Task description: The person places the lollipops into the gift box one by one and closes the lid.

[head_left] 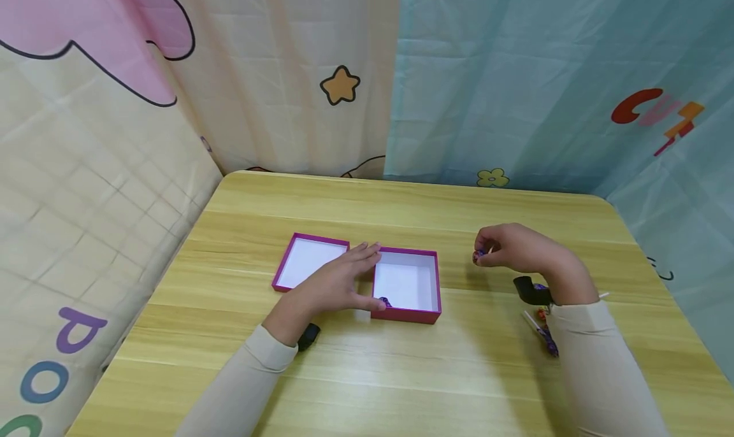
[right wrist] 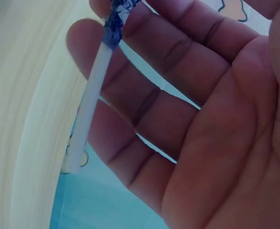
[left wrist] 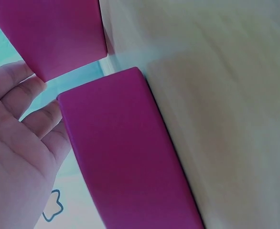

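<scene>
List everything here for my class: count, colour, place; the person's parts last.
Rectangular cardboard box: one, magenta, white inside, on table.
Shallow cardboard lid: one, magenta, left of box.
Wrapped sweet: one visible, purple, box's near left corner.
White-stick lollipop: one, blue-red wrapper, right of box.
Loose lollipops: unclear count, purple and orange-red, table's right side.
Wood-grain table: one, yellow, underneath.
Printed fabric curtains: several, cream and blue, around table.
Wrist devices: two, black, wrists.
Sleeves: two, cream, forearms.
Left hand: one, bare, at box.
Right hand: one, bare, pinching lollipop.

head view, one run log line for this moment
left grip: at box; right grip: holds lollipop; box: open, purple item inside; lid: left of box
</scene>
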{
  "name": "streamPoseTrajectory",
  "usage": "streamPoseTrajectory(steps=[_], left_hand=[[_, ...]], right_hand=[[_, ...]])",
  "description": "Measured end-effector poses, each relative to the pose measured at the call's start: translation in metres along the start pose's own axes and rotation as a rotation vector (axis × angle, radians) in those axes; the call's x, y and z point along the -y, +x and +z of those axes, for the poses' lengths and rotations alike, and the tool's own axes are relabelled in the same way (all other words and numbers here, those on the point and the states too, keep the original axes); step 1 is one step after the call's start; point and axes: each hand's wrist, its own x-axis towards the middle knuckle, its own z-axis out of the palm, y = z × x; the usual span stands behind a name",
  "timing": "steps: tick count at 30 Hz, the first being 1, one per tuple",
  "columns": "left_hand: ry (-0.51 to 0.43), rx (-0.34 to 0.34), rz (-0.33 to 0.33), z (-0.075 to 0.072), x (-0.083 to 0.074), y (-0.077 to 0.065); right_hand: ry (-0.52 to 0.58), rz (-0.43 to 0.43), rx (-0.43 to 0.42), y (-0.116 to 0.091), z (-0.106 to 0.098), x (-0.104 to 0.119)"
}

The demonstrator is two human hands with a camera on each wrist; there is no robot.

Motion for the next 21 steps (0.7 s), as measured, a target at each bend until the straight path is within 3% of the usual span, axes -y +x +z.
streamPoseTrajectory(steps=[21], left_hand=[[-0.002,-0.004,0.010,0.001,0.002,0.000]], right_hand=[[-0.030,-0.061,0.012,0.023,-0.002,0.036]])
